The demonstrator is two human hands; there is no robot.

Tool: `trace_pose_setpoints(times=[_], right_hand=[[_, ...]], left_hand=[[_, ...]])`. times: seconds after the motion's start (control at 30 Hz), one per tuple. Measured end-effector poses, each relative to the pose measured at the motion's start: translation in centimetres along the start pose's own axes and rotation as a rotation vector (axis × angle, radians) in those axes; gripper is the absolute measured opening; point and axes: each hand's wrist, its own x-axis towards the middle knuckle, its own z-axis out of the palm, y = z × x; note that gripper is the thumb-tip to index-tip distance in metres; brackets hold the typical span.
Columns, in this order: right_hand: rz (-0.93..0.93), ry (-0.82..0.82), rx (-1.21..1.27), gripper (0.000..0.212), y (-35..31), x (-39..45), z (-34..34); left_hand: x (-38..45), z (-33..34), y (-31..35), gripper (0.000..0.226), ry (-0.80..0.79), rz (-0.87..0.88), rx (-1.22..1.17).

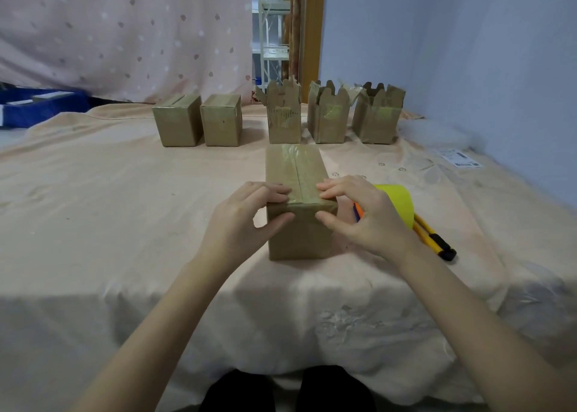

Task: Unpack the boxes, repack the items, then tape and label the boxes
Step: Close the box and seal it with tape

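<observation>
Pressing down on the near end of the taped box [296, 193], I have both hands on it where it stands in front of me on the bed [125, 193], on the peach bedspread. My left hand [246, 221] curls over the top near edge, fingers [274, 189] on the tape beside the centre seam, thumb against the front face. My right hand [365, 214] mirrors it on the other side of the seam, so both sets of fingers are narrowed into a pinch around the box's front corner, smoothing the tape strip over the edge.

Just right of the box, partly behind my right hand, lies the yellow tape roll [398, 200], with the utility knife [434, 239] beside it. Further back stand two closed boxes [199, 121] on the left and three open boxes [334, 114] with raised flaps on the right. A sheet of labels [459, 158] lies near the wall.

My guess is that the risk here is the tape: uneven pressure could crease it or leave the end lifting. Pushing too hard on the soft bed could also tip the box away from me.
</observation>
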Motion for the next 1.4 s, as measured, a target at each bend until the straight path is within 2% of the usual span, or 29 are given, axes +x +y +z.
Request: trace_pose_setpoints(times=[0.1, 0.2, 0.37, 0.53, 0.67, 0.77, 0.83, 1.13, 1.23, 1.3, 1.4], right_hand=[[-0.016, 0.017, -0.106, 0.033, -0.6, 0.8, 0.4], [-0.068, 0.001, -0.121, 0.029, -0.7, 1.1, 0.9], [-0.109, -0.064, -0.03, 0.025, 0.4, 0.7, 0.6], [-0.029, -0.144, 0.057, 0.029, 0.6, 0.3, -0.1], [-0.031, -0.071, 0.054, 0.033, 0.4, 0.0, 0.6], [-0.045, 0.052, 0.043, 0.026, 0.2, -0.4, 1.7], [-0.054, 0.074, 0.043, 0.025, 0.2, -0.5, 2.0], [-0.007, -0.094, 0.075, 0.036, 0.2, 0.0, 0.9], [0.057, -0.12, 0.133, 0.037, 0.1, 0.0, 0.6], [0.089, -0.072, 0.17, 0.03, -0.1, -0.2, 0.8], [0.094, 0.127, 0.176, 0.024, -0.7, -0.6, 2.6]], left_hand=[[0.7, 0.4, 0.9, 0.034, -0.005, -0.061, 0.08], [1.3, 0.6, 0.9, 0.031, -0.005, -0.01, 0.134], [1.0, -0.3, -0.3, 0.032, -0.122, 0.115, 0.166], [0.7, -0.6, 0.1, 0.039, -0.183, 0.052, 0.118], [0.3, 0.0, 0.5, 0.041, -0.151, -0.022, 0.13], [0.1, 0.3, 0.6, 0.036, -0.108, -0.042, 0.058], [0.1, 0.5, 0.6, 0.036, -0.096, -0.055, 0.036], [0.4, -0.1, 0.3, 0.036, -0.177, -0.135, -0.112], [0.6, -0.7, 0.3, 0.035, -0.214, -0.203, -0.236], [0.5, -0.6, 0.6, 0.028, -0.195, -0.26, -0.318], [-0.5, 1.1, 0.9, 0.029, -0.061, -0.284, -0.278]])
